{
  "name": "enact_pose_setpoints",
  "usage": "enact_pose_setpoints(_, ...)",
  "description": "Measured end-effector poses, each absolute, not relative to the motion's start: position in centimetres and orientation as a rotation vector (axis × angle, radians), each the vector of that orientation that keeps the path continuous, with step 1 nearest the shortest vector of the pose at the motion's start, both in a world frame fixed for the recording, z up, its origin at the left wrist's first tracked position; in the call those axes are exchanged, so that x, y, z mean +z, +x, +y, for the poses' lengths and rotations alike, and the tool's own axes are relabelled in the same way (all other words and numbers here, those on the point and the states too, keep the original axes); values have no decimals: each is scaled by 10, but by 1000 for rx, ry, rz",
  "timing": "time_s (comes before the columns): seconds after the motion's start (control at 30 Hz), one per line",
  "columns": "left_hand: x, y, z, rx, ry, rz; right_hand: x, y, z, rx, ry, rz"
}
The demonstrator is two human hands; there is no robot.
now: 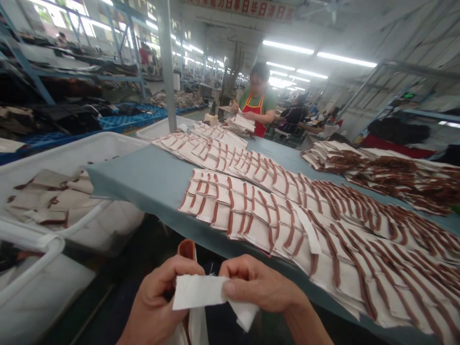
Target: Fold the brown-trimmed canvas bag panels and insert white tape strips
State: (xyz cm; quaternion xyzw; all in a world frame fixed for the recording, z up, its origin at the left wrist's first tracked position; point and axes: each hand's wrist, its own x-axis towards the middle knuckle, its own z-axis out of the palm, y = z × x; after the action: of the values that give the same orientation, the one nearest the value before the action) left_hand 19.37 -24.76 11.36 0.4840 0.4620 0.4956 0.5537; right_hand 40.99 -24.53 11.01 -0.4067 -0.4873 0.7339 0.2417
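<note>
Low in front of me, a white strip of cloth or paper (199, 291) is stretched between my two hands. My left hand (158, 297) is closed at the strip's left end, and a cream fabric piece with brown trim (187, 249) passes behind its fingers. With thumb and bent fingers, my right hand (255, 285) pinches the strip; a loose end hangs below the thumb. Beyond my hands, overlapping rows of cream fabric pieces with brown edges (237, 203) lie on the table. Another white strip (307, 229) rests across the near row.
The blue-green table (132, 172) has its near edge just past my hands. White plastic bins (108, 141) stand at the left, one holding fabric pieces. A heap of brown-edged pieces (377, 172) lies at right. Across the table stands a co-worker in a red apron (257, 110), handling pieces beside a metal post (168, 72).
</note>
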Motion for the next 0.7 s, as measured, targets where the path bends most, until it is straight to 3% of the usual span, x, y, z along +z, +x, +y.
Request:
enact_pose_setpoints(0.23, 112, 185, -250, 1248, 1083, 1123, 111, 388, -244, 2002, -1090, -1369)
enact_pose_setpoints(0.7, 100, 176, -258, 1040, 762, 906, 94, 380, -247, 2063, -1068, -1292)
